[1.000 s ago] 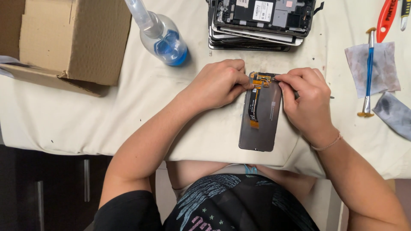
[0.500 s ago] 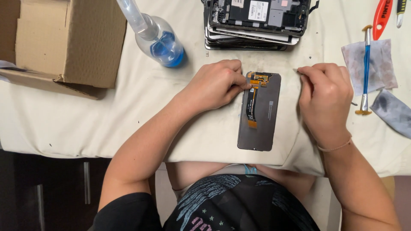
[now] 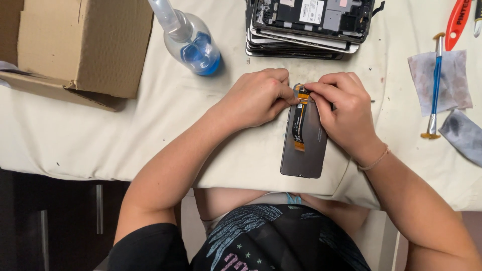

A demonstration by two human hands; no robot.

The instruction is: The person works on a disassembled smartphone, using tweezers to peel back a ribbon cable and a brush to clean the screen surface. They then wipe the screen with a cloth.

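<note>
Your dark grey flat phone screen panel (image 3: 307,145) lies face down at centre frame, on the cream cloth-covered surface (image 3: 100,135), long axis running toward you. The cloth pads the glass side, so the panel can sit flat while you work on its back.

Your left hand (image 3: 258,95) is curled nearly closed, fingertips pressed on the panel's top left corner. It looks like a brace that stops the panel from sliding. I cannot tell whether it pinches anything.

Your right hand (image 3: 344,108) comes in from the right, thumb and index finger closed on the orange connector end at the top of the black and orange flex ribbon cable (image 3: 299,120). The rest of the ribbon lies flat down the panel's middle, so only the top end is being handled.

The stack of dark phone frames with exposed circuit boards (image 3: 306,25) sits at top centre, just beyond your hands and within reach. The clear plastic bottle of blue liquid (image 3: 193,42) lies tilted at upper left of centre, beside the brown cardboard box (image 3: 80,45). At the right edge, the blue-handled thin tool (image 3: 435,85) rests on a stained grey wipe (image 3: 442,80), which keeps residue off the cloth. An orange-red tool handle (image 3: 457,22) is at top right.
</note>
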